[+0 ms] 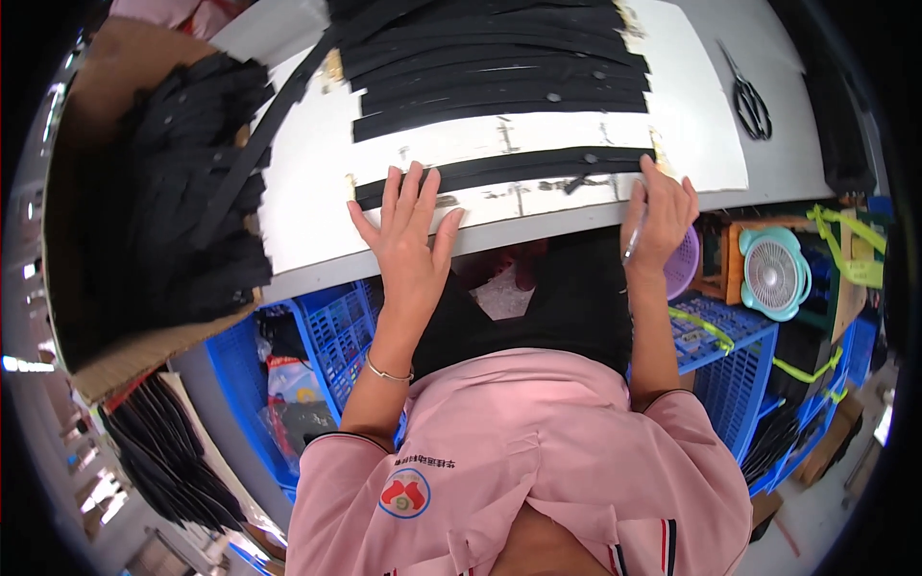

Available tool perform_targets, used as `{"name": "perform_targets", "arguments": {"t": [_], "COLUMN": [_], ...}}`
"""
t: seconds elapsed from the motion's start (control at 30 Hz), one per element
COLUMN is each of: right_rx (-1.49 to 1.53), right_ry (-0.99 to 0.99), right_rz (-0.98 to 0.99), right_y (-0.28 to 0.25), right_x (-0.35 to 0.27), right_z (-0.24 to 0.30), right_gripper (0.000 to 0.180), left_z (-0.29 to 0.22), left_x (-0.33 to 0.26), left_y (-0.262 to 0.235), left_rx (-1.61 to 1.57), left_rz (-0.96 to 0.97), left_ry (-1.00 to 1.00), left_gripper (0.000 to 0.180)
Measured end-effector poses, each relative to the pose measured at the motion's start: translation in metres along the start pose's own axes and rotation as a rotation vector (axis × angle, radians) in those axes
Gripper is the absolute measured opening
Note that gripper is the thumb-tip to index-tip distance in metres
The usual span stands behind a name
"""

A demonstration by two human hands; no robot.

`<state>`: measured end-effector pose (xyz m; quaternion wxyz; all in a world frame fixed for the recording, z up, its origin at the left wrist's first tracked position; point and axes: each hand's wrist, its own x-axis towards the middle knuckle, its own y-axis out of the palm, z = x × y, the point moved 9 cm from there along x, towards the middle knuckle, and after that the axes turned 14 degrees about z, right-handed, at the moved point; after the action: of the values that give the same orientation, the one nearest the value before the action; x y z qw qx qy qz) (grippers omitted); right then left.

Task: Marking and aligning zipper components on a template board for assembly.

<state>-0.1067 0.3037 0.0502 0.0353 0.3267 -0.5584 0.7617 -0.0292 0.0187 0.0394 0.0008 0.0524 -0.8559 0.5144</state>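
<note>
While a long, flat black fabric strip [509, 171] lies at upper centre, the left hand [411, 226] splays over it; the right hand [661, 216], curled round a slim pale pen-like tool [632, 242], touches its right end. Dark lettering [424, 462] marks the pink shirt [576, 422].

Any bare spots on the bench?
Free: white board between the stacked black strips and the scissors; grey table right of the scissors. Crowded: strip-filled carton at left, and the front strip, where left hand and right hand are.

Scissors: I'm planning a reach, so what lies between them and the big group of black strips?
In the head view, white board and grey tabletop lie between the black strips and the scissors.
</note>
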Motion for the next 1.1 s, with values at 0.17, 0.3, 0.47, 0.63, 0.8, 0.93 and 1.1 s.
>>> {"name": "perform_targets", "arguments": {"t": [0.17, 0.3, 0.47, 0.63, 0.8, 0.93, 1.1], "right_rx": [-0.049, -0.108, 0.023, 1.044, 1.307, 1.101, 0.988], "right_ry": [-0.013, -0.024, 0.046, 0.315, 0.158, 0.102, 0.049], "right_rz": [0.004, 0.035, 0.082, 0.394, 0.492, 0.617, 0.626], "right_y": [0.001, -0.001, -0.016, 0.030, 0.076, 0.101, 0.102], "right_x": [0.001, 0.009, 0.032, 0.060, 0.079, 0.073, 0.073], "right_z": [0.003, 0.010, 0.033, 0.088, 0.164, 0.182, 0.187], "right_gripper": [0.037, 0.032, 0.024, 0.025, 0.018, 0.016, 0.015], "left_z": [0.028, 0.031, 0.031, 0.032, 0.029, 0.027, 0.031], "left_x": [-0.018, -0.023, -0.021, -0.022, -0.022, -0.021, -0.024], "left_y": [-0.011, -0.011, -0.011, -0.014, -0.017, -0.018, -0.020], "left_rx": [0.104, 0.135, 0.143, 0.122, 0.107, 0.091, 0.081], "left_rz": [0.016, 0.019, 0.037, -0.003, -0.071, -0.089, -0.124], "left_ry": [-0.123, -0.114, -0.096, -0.098, -0.076, -0.074, -0.073], "left_gripper": [0.054, 0.057, 0.058, 0.058, 0.059, 0.061, 0.063]}}
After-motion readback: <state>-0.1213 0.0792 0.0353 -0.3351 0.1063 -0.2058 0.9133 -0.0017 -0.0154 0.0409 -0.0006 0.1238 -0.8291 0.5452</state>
